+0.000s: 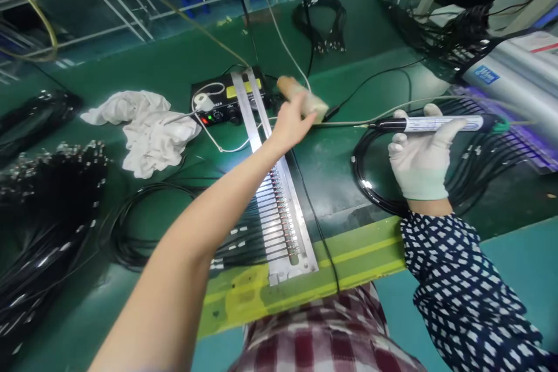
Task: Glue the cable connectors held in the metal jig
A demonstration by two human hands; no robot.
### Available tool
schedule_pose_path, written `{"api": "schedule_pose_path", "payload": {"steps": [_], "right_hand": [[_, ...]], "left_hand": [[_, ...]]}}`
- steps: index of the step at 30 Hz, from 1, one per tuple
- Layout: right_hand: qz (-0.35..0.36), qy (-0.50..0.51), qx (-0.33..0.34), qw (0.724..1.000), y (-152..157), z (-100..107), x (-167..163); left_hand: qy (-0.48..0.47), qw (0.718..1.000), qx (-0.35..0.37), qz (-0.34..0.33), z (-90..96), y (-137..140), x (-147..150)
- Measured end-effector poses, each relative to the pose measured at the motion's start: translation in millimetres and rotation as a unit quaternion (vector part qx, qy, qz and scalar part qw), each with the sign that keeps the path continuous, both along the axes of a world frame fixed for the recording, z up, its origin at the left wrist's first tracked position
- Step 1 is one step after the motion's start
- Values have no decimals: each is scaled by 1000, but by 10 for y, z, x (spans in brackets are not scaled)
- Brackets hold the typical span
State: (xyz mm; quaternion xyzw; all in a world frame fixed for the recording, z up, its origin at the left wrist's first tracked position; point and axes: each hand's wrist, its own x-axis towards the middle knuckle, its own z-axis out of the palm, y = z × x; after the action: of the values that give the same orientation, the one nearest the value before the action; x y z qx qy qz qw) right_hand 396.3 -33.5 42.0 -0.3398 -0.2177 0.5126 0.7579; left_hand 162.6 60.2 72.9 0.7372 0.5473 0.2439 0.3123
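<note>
My bare left hand [291, 121] reaches across the metal fixture and grips a tan-and-cream block-like piece [314, 107], too blurred to name exactly. Under my forearm lies the long metal fixture [284, 270], with a row of black cables across it and their small ends lined up along its slot. My right hand [421, 154], in a white glove, holds a white pen-shaped tool [436, 123] with a black nose. Its thin tip points left, and a tube runs from its other end. A coil of black cable [360, 168] lies beneath that hand.
Behind the fixture sits a black control box [222, 110] with lit indicators. Crumpled white cloth [150, 133] lies to its left. Black cable bundles [52, 203] fill the left side. At right stands a silver device [514, 78] with purple light. Cords cross the green table.
</note>
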Motion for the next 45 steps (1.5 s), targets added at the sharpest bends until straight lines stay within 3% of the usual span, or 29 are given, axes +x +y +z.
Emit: {"api": "schedule_pose_path", "payload": {"steps": [3,7,10,13,17,21,27,36,45], "right_hand": [[47,-67,0,997,-53,8,-63],[109,-115,15,987,-111,8,-57],[131,-143,38,980,-158,-3,-64],[149,-173,31,973,-198,4,-128],[194,-178,33,964,-254,62,-388],[221,-178,19,959,-375,87,-765],[243,-200,13,949,-655,-73,-1019],[260,-161,-3,952,-825,-251,-1026],[294,-221,26,930,-915,-315,-1025]], "left_hand": [[124,991,46,21,-72,216,230],[208,971,102,-68,0,87,58],[189,970,108,-109,83,-339,-418],[147,977,114,-103,49,-984,-1027],[91,985,86,-117,-202,-1804,-1632],[131,979,114,-108,-466,-2209,-1795],[160,975,136,-75,-615,-2244,-1773],[140,985,82,-58,-602,-2169,-1745],[122,982,112,-88,-613,-2150,-1748]]}}
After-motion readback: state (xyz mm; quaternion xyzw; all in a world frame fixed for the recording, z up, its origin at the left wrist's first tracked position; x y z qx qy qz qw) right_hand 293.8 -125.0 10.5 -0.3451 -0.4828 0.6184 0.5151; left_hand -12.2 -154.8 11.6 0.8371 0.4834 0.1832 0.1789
